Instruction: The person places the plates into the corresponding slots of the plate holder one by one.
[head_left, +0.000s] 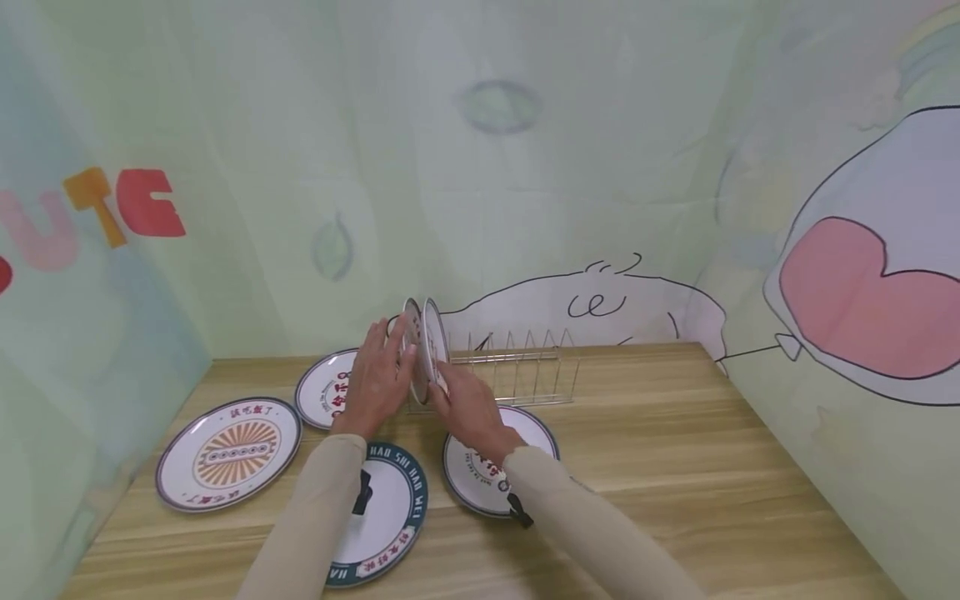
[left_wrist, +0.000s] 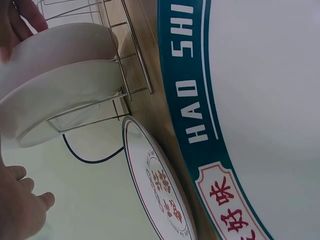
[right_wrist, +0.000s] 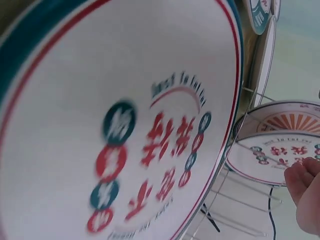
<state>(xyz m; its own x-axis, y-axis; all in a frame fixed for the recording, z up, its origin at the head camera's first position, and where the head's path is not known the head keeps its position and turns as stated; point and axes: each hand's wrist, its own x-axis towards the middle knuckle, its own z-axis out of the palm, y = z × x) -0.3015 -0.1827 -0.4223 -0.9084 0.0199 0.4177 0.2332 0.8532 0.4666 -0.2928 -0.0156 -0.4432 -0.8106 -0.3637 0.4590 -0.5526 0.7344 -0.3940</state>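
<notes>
Two round plates stand upright side by side at the left end of a wire rack (head_left: 517,367). My left hand (head_left: 384,371) reaches up with straight fingers against the back of the left plate (head_left: 412,333). My right hand (head_left: 459,402) touches the lower front edge of the right plate (head_left: 432,337). In the left wrist view the two white plate backs (left_wrist: 65,85) sit in the rack wires (left_wrist: 135,60), with my left hand (left_wrist: 20,210) beside them. The right wrist view shows my right hand (right_wrist: 306,192) loosely curled and holding nothing, next to the printed plate faces (right_wrist: 280,150).
Several plates lie flat on the wooden table (head_left: 675,450): an orange sunburst plate (head_left: 228,452), a red-lettered plate (head_left: 324,390), a teal-rimmed plate (head_left: 390,517) under my left forearm, and another plate (head_left: 487,483) under my right wrist. Printed cloth walls close in on three sides.
</notes>
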